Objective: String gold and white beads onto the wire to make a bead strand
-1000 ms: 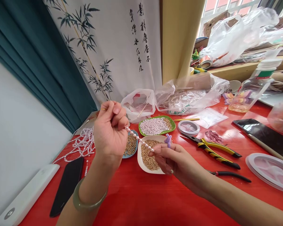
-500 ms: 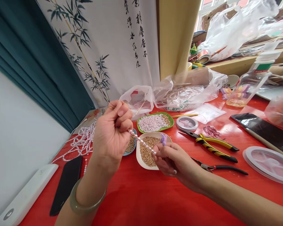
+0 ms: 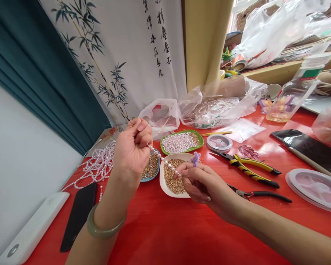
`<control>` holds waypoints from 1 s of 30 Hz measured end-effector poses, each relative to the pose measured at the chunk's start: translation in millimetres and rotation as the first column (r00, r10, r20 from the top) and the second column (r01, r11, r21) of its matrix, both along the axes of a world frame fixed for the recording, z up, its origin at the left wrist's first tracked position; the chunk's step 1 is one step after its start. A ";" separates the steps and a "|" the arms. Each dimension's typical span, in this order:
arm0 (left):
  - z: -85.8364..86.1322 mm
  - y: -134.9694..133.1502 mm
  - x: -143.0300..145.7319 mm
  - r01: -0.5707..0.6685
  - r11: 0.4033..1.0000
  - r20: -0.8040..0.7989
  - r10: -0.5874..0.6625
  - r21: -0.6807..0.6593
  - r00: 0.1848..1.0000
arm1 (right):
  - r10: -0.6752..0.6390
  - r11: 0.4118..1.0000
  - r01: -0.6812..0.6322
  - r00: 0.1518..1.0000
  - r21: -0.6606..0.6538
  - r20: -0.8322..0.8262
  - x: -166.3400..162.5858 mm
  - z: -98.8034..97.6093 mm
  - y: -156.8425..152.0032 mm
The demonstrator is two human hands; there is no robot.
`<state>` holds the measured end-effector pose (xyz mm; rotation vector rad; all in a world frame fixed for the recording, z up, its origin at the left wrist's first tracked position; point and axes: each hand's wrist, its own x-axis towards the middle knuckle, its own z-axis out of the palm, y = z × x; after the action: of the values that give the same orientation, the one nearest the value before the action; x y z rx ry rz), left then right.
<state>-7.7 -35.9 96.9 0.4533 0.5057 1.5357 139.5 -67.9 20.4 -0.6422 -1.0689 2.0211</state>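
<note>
A short bead string (image 3: 165,162) of pearly beads runs between my two hands. My left hand (image 3: 134,147), with a green bangle on its wrist, is closed round one end, at the upper left. The other end is pinched in my right hand (image 3: 198,180), which wears a purple ring (image 3: 195,159). Below the string stands a white dish (image 3: 163,184) of small gold beads, partly behind my right fingers. A blue dish (image 3: 148,179) of gold beads is half hidden by my left hand. Behind them a green tray (image 3: 201,141) holds pinkish-white pearls and some gold beads.
Strands of pearl beads (image 3: 99,162) lie left, by a black phone (image 3: 78,217) and a white device (image 3: 34,230). Right are yellow-black pliers (image 3: 248,169), smaller pliers (image 3: 260,194), thread spools (image 3: 219,142) and another phone (image 3: 309,149). Plastic bags (image 3: 220,106) and a bottle (image 3: 295,88) stand behind.
My left hand has shifted slightly left and my right hand slightly right. The bead string now sags a little more between them. The view has tilted slightly.
</note>
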 end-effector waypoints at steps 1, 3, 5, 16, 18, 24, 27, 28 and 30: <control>-0.1 0.0 0.3 0.000 1.000 -0.002 0.000 -0.001 1.000 | 0.001 1.000 -0.001 1.000 0.007 0.000 -0.3 0.1 0.0; -0.3 -0.2 0.7 -0.004 1.000 -0.015 0.004 -0.005 1.000 | -0.002 1.000 0.001 1.000 0.024 0.006 -0.6 0.2 0.2; -0.6 -0.2 1.0 -0.003 1.000 -0.025 0.003 -0.002 1.000 | -0.011 0.999 0.010 1.000 0.042 0.022 -0.7 -0.4 0.7; -2.2 2.7 2.6 -0.011 1.000 -0.041 0.011 -0.012 0.999 | -0.062 0.994 0.055 0.995 0.097 0.077 2.1 -0.8 4.0; -2.8 2.9 1.9 -0.003 1.000 -0.032 0.003 -0.001 0.999 | -0.071 0.993 0.063 0.994 0.102 0.079 2.2 -0.4 3.8; -1.5 0.9 1.8 0.016 0.999 -0.022 -0.016 0.038 1.000 | -0.033 0.996 0.027 0.997 0.091 0.075 3.4 -4.4 6.1; -0.2 -1.6 3.5 0.018 0.998 -0.031 -0.016 0.065 0.999 | -0.015 0.994 0.003 0.994 0.111 0.109 4.4 -5.6 7.4; 0.1 -2.4 3.9 0.021 0.997 -0.030 -0.019 0.071 0.999 | -0.015 0.993 0.002 0.994 0.118 0.112 4.7 -6.2 7.8; 0.9 -3.5 3.8 0.019 0.997 -0.024 -0.017 0.080 1.000 | -0.018 0.992 0.005 0.995 0.129 0.101 5.3 -8.2 8.4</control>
<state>-3.9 -39.4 97.8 0.5362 0.4581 1.5389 144.8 -59.5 12.2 -0.6885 -1.2419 1.9087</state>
